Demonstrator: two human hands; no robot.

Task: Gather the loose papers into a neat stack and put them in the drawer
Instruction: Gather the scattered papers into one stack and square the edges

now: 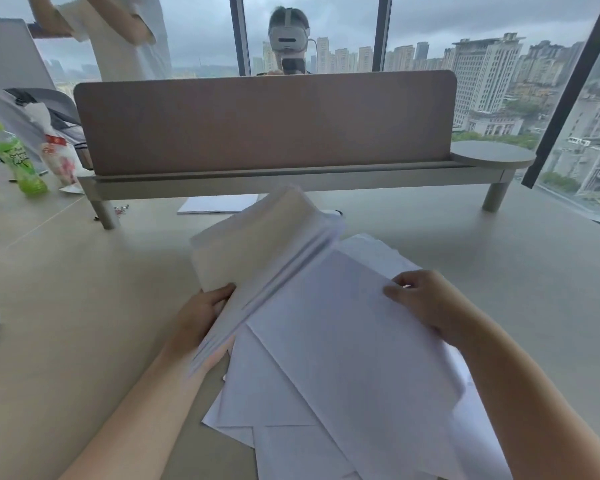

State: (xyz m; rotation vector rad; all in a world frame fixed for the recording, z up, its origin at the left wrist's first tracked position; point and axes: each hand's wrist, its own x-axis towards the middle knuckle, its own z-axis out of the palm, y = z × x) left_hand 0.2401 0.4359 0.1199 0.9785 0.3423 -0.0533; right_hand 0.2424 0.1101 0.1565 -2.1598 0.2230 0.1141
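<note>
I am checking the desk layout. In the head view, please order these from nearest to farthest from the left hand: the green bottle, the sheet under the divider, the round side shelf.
1. Sheet under the divider: ahead of the left hand.
2. Green bottle: far left.
3. Round side shelf: far right, at the divider's end.

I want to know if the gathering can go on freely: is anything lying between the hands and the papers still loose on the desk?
Nothing visible does. The left hand grips the gathered stack, the right hand pinches the top sheet, and the other loose papers lie uncovered below. One sheet lies apart under the divider shelf.
</note>
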